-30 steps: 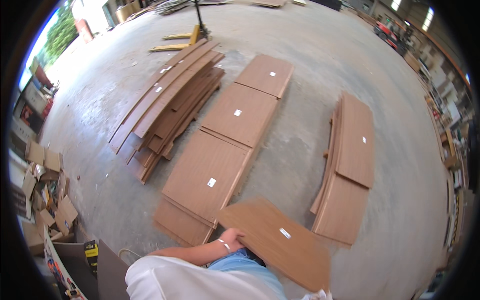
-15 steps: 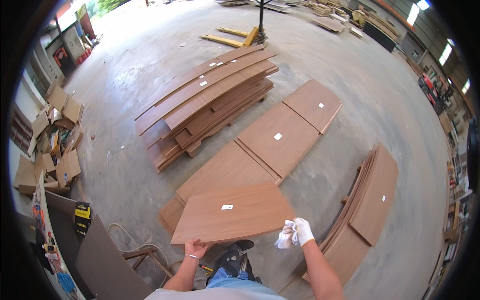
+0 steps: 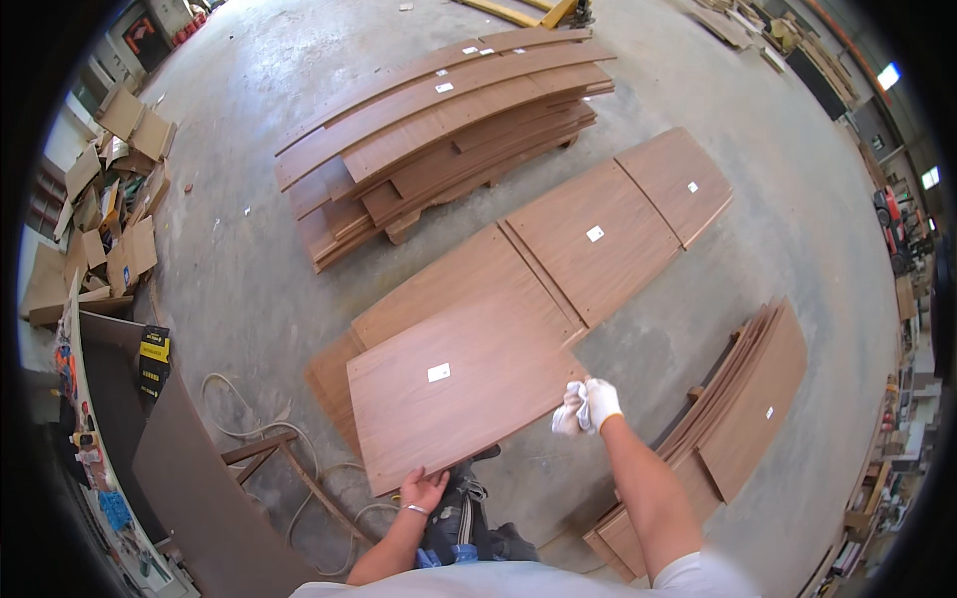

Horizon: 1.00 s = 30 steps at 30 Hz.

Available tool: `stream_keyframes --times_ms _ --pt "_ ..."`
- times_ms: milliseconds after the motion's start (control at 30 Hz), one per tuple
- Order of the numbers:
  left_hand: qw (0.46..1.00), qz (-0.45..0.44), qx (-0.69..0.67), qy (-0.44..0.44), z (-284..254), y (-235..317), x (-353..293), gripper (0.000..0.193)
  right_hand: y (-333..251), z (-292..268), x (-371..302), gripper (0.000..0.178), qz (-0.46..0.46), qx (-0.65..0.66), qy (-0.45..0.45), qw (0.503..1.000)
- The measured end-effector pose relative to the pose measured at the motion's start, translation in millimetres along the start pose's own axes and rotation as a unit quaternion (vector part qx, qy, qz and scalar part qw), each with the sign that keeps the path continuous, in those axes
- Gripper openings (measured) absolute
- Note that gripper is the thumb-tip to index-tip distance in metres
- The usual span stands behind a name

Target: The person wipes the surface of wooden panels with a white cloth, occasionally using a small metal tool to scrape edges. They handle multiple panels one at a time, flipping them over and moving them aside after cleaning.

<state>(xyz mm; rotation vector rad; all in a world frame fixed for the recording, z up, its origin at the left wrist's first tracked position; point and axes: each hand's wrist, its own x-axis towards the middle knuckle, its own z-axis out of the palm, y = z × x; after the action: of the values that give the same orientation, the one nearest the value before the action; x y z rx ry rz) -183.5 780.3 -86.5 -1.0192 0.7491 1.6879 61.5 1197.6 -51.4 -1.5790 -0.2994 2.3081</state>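
A brown wood-look panel (image 3: 478, 399) with a white label (image 3: 439, 373) lies slantwise in front of the person, covering part of the near end of a row of similar panels (image 3: 588, 239) on the concrete floor (image 3: 638, 344). The bare left hand (image 3: 424, 490), a pale band around its wrist, meets the panel's near edge close to the left corner, its fingers against that edge; whether they clamp it or merely support it, I cannot tell. The right hand (image 3: 602, 401), in a white glove, clutches some crumpled white fabric (image 3: 570, 411) at the panel's right-hand corner (whether it also grips the wood there is hidden). Beyond the row, a taller stack of long brown boards (image 3: 449, 130) sits on a pallet (image 3: 399, 227), and another stack of panels (image 3: 753, 419) stands to the right. Near the left hand, a pale hose (image 3: 224, 424) loops across the floor beside a dark board (image 3: 199, 488), with discarded cardboard (image 3: 130, 239) farther left.
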Motion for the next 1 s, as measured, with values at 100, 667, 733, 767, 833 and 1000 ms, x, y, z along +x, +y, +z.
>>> stream_keyframes --times_ms 100,667,733,767,833,1000 --pt "1.0 -0.016 -0.012 0.021 9.0 -42.8 60.6 0.016 -8.0 -7.7 24.1 0.021 -0.148 -0.003 0.046 0.988" --pt "0.966 -0.146 0.188 0.1 38.4 -101.2 201.0 0.075 246.3 -86.0 -162.8 0.021 0.139 -0.005 0.24 0.961" --pt "0.943 -0.173 0.273 0.084 26.1 -76.6 210.8 0.075 250.9 -96.8 -180.3 0.021 0.142 0.022 0.27 0.952" --pt "0.919 -0.19 0.308 0.155 12.0 -49.4 224.1 0.075 253.5 -96.3 -185.1 0.021 0.129 0.039 0.255 0.957" --pt "0.832 -0.169 0.45 0.278 -11.8 -27.9 230.2 0.07 265.7 -108.7 -187.3 0.02 0.068 0.016 0.292 0.954" --pt "0.849 -0.105 0.435 0.28 22.6 6.9 235.3 0.063 298.7 -88.3 -182.7 0.025 0.037 0.052 0.313 0.948"
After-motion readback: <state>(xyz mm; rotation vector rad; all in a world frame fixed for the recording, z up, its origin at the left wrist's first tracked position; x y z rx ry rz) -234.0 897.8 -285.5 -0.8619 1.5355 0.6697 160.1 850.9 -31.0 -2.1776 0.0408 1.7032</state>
